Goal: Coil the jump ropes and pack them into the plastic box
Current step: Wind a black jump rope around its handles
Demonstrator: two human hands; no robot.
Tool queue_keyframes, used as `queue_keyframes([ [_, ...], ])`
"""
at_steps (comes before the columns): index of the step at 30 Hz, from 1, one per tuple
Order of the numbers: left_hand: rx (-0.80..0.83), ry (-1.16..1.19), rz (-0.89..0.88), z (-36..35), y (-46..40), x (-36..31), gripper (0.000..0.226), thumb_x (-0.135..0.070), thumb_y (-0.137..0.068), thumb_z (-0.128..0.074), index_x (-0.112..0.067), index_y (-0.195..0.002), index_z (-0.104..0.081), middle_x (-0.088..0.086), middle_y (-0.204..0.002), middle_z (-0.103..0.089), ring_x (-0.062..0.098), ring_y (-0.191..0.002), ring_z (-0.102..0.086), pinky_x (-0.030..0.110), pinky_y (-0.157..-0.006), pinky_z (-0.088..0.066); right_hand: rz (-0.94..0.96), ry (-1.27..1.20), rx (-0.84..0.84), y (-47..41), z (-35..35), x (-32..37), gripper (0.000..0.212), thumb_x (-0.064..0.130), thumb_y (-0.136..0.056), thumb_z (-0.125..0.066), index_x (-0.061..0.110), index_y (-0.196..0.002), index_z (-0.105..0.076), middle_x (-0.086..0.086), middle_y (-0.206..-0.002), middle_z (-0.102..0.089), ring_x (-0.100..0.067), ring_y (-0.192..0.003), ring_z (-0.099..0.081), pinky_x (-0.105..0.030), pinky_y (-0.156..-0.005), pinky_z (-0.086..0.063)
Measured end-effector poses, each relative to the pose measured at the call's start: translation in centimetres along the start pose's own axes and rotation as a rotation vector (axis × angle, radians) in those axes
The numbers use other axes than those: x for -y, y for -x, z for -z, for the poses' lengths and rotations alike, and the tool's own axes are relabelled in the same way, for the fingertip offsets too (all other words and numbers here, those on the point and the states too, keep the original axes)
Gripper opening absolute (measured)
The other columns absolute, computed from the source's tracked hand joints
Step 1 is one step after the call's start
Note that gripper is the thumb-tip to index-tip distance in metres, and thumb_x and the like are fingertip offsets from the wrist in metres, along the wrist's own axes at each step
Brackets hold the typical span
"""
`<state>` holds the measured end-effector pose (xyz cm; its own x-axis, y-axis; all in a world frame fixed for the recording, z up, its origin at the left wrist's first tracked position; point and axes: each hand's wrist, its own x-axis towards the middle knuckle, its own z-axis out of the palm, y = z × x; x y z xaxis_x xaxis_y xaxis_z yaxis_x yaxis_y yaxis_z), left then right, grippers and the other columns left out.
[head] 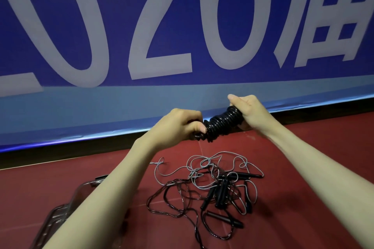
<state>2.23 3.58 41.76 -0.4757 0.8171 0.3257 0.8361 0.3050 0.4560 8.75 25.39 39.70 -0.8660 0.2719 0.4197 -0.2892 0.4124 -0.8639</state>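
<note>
A black jump rope, wound into a tight coil [221,124], hangs in the air in front of me. My left hand [180,126] grips its left end and my right hand [250,112] grips its right end, fingers curled round it. Below on the red floor lies a tangled heap of loose jump ropes [210,186], grey and dark cords with several black handles. The clear plastic box [60,214] stands at the lower left, largely hidden behind my left forearm.
A large blue banner [182,36] with white figures rises straight ahead, its bottom edge meeting the red floor [303,157] just behind my hands. Bare floor lies to the right of the rope heap.
</note>
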Motion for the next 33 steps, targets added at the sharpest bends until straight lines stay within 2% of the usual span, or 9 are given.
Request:
queue_keyframes([
  [4, -0.01, 0.469, 0.093, -0.3, 0.1, -1.0, 0.037, -0.027, -0.098, -0.05, -0.02, -0.062, -0.053, -0.003, -0.061, -0.039, 0.009, -0.057, -0.034, 0.02, -0.055, -0.033, -0.137, -0.279, -0.027, -0.2, -0.5, 0.0, 0.05, 0.028, -0.101, -0.046, 0.015, -0.053, -0.038, 0.002, -0.046, -0.028, -0.014, -0.038, -0.024, -0.018, -0.041, -0.019],
  [7, -0.06, 0.672, 0.143, -1.0, 0.3, -1.3, 0.042, -0.043, -0.095, -0.041, -0.024, -0.064, -0.062, 0.005, -0.063, -0.04, 0.013, -0.054, -0.036, 0.02, -0.053, -0.036, -0.202, -0.432, -0.042, -0.1, -1.0, -0.1, 0.056, 0.03, -0.1, -0.047, 0.023, -0.045, -0.038, 0.003, -0.048, -0.027, -0.014, -0.039, -0.025, -0.02, -0.044, -0.02],
  [11, -0.109, 1.188, 0.271, -2.7, -0.5, -1.5, 0.035, -0.042, -0.099, -0.037, -0.019, -0.072, -0.038, -0.004, -0.056, -0.027, 0.005, -0.044, -0.021, 0.014, -0.039, -0.02, -0.312, -0.539, -0.127, 0.2, -2.0, 0.1, 0.048, 0.031, -0.098, -0.049, 0.021, -0.052, -0.041, 0.002, -0.049, -0.034, -0.014, -0.037, -0.036, -0.017, -0.044, -0.027],
  [14, -0.209, 1.428, 0.317, -3.6, -1.6, -2.0, 0.033, -0.036, -0.103, -0.032, -0.018, -0.076, -0.04, -0.008, -0.051, -0.029, 0.001, -0.04, -0.021, 0.012, -0.035, -0.015, -0.372, -0.682, -0.202, 0.3, -2.7, 0.1, 0.043, 0.026, -0.099, -0.047, 0.02, -0.058, -0.035, 0.002, -0.047, -0.03, -0.012, -0.032, -0.03, -0.013, -0.041, -0.024],
  [18, -0.414, 1.268, 0.301, -4.2, -2.3, -3.0, 0.026, -0.019, -0.106, -0.031, -0.017, -0.084, -0.043, -0.007, -0.057, -0.035, 0.001, -0.044, -0.028, 0.013, -0.04, -0.022, -0.419, -0.802, -0.271, 0.2, -2.9, -0.4, 0.039, 0.021, -0.101, -0.038, 0.018, -0.063, -0.029, 0.0, -0.044, -0.026, -0.011, -0.027, -0.021, -0.012, -0.035, -0.019],
  [23, -0.515, 0.527, 0.317, -4.9, -2.2, -4.2, 0.017, -0.015, -0.104, -0.03, -0.01, -0.101, -0.045, -0.002, -0.071, -0.048, 0.007, -0.054, -0.034, 0.017, -0.048, -0.031, -0.483, -0.78, -0.439, 0.1, -3.3, -0.6, 0.032, 0.007, -0.093, -0.034, 0.017, -0.064, -0.028, 0.0, -0.043, -0.025, -0.011, -0.027, -0.018, -0.012, -0.036, -0.018],
  [25, -0.532, 0.511, 0.316, -4.9, -2.1, -4.9, 0.017, -0.013, -0.101, -0.032, -0.007, -0.094, -0.046, 0.0, -0.071, -0.046, 0.006, -0.051, -0.031, 0.016, -0.046, -0.03, -0.496, -0.774, -0.492, 0.1, -3.4, -0.3, 0.032, 0.004, -0.09, -0.032, 0.017, -0.062, -0.025, 0.002, -0.039, -0.025, -0.011, -0.027, -0.018, -0.013, -0.037, -0.017],
  [28, -0.548, 0.589, 0.256, -4.3, -1.8, -5.4, 0.018, -0.018, -0.1, -0.038, -0.019, -0.083, -0.045, -0.006, -0.069, -0.045, 0.003, -0.05, -0.034, 0.015, -0.048, -0.03, -0.496, -0.741, -0.536, -0.2, -3.5, 0.4, 0.03, 0.005, -0.091, -0.033, 0.016, -0.064, -0.026, 0.002, -0.035, -0.027, -0.012, -0.026, -0.021, -0.015, -0.037, -0.018],
  [33, -0.497, 0.52, 0.289, -4.0, -1.6, -4.5, 0.034, -0.048, -0.098, -0.041, -0.016, -0.098, -0.053, -0.009, -0.089, -0.06, 0.0, -0.078, -0.053, 0.005, -0.066, -0.039, -0.407, -0.582, -0.611, -0.5, -3.7, 0.5, 0.033, 0.014, -0.095, -0.038, 0.016, -0.064, -0.028, -0.001, -0.045, -0.03, -0.014, -0.034, -0.025, -0.016, -0.04, -0.021],
])
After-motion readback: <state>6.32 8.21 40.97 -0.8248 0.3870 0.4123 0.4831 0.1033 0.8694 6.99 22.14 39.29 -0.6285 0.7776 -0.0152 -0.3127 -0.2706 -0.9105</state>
